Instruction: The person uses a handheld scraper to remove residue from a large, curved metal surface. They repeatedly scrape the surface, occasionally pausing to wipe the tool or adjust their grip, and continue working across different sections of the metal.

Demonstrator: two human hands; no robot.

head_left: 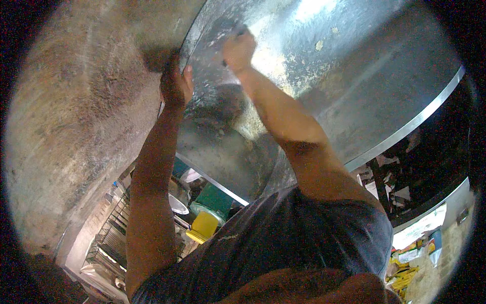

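A large, curved metal vessel [364, 110] with a bright rim and patchy, stained walls spreads across the upper middle and right. My left hand [181, 85] is at its left edge, thumb on the near face and fingers mostly hidden behind the edge, so it appears to grip there. Over the stained inner wall is my right hand [240, 49], bent into a fist and slightly blurred. Small dark parts show at the top and lower left of that fist, seemingly an object held in it; its kind is unclear.
A rough brown, curved surface [76, 114] fills the left side. Below the vessel's edge are a yellow container [203, 227], a green container [214, 199] and a round pale lid or dish [178, 205]. A metal rack [110, 231] stands lower left; yellow bags or packets [402, 275] lie lower right.
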